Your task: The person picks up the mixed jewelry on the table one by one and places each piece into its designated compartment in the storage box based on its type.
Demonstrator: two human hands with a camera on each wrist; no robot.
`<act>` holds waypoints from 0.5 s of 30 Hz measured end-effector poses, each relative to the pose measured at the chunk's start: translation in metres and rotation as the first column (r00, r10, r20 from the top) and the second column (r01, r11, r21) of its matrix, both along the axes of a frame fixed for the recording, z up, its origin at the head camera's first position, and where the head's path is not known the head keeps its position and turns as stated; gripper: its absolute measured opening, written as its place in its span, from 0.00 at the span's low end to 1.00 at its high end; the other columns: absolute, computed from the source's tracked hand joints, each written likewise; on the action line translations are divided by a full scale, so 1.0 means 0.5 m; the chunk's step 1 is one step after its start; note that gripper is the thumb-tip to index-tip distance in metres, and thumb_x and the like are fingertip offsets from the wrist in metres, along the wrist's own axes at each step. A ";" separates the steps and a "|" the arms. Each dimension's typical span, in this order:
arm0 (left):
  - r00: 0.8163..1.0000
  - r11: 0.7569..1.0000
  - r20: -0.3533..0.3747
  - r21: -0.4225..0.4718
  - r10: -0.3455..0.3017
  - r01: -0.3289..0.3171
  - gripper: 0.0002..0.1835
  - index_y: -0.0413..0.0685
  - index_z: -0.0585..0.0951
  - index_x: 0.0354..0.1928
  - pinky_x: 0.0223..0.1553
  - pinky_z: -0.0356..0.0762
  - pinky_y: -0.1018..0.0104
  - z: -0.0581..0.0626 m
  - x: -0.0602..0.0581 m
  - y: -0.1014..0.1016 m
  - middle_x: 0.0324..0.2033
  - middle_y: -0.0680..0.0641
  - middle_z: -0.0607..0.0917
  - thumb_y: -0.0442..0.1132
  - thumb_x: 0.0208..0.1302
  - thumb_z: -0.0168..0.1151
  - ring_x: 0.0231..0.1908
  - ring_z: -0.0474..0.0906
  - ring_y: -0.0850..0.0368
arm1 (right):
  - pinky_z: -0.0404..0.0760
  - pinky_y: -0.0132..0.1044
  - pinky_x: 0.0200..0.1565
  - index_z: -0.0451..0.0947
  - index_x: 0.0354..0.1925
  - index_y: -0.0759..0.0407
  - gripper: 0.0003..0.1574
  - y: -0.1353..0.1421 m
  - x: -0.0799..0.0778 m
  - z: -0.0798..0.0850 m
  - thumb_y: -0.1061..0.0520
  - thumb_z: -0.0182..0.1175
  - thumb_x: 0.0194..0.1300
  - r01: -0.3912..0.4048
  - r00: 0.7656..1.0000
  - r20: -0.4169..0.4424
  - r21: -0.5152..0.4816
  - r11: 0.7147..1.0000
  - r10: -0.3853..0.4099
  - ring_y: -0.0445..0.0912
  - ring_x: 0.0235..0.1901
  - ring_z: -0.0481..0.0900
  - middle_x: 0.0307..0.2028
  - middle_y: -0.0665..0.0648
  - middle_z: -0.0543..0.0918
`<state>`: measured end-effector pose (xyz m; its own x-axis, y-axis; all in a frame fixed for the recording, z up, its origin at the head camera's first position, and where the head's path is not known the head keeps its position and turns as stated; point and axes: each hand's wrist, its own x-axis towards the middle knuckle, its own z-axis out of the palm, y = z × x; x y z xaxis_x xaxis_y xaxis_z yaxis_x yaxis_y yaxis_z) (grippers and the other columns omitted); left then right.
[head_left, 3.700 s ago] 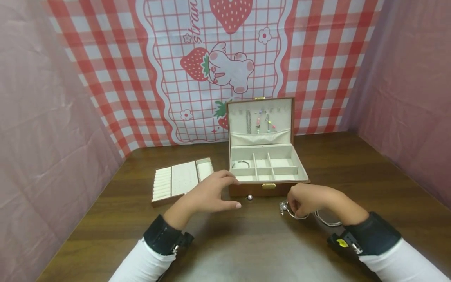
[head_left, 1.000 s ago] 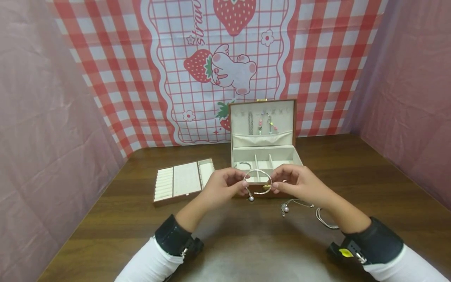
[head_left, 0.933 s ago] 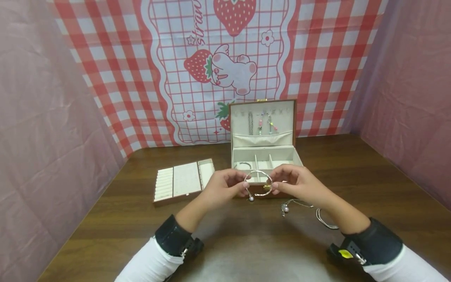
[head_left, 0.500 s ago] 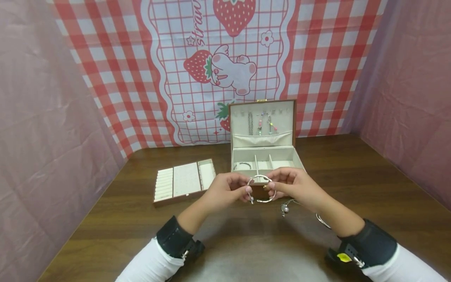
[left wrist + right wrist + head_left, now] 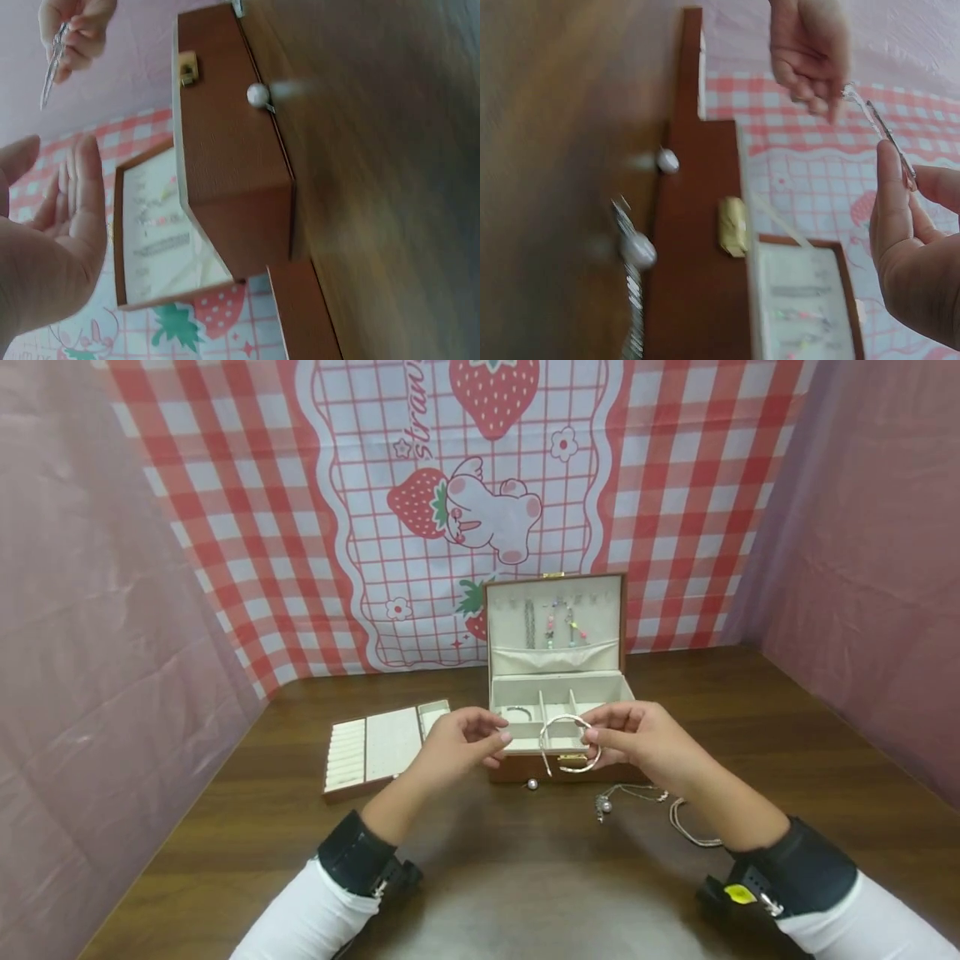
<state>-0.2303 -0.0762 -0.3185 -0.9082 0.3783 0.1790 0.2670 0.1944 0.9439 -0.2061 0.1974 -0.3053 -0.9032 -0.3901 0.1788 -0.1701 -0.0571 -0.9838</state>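
Note:
My right hand (image 5: 647,743) pinches a thin silver open bangle (image 5: 542,746) between thumb and fingers, holding it up in front of the jewelry box (image 5: 525,768). In the right wrist view the bangle (image 5: 894,141) is seen nearly edge-on. My left hand (image 5: 459,750) is apart from the bangle, its fingers extended and nothing in them; the left wrist view shows a gap between thumb and fingers of this hand (image 5: 56,232). The brown box stands with its lid up, several chains and beaded pieces hanging inside the lid. Another bracelet (image 5: 517,710) lies in its back left compartment.
Left of the box lies a cream-lined tray (image 5: 393,739) with ring rolls. A pearl ring (image 5: 532,784) sits on the table before the box. Farther right lie a necklace with a pearl pendant (image 5: 606,807) and a coiled silver piece (image 5: 690,835), partly behind my right forearm.
My right hand went from the table to the bangle, which both hands held a second ago. Since then my left hand has let go and drawn left; the bangle has shifted right.

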 end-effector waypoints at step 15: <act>0.953 0.964 0.158 -0.114 0.257 -0.241 0.25 0.35 0.74 0.59 0.44 0.83 0.58 -0.025 -0.065 -0.011 0.51 0.37 0.78 0.35 0.61 0.67 0.49 0.78 0.45 | 0.85 0.41 0.39 0.83 0.38 0.57 0.09 0.070 -0.081 0.094 0.67 0.59 0.67 0.101 0.993 0.049 0.079 0.992 -0.105 0.44 0.32 0.83 0.30 0.55 0.84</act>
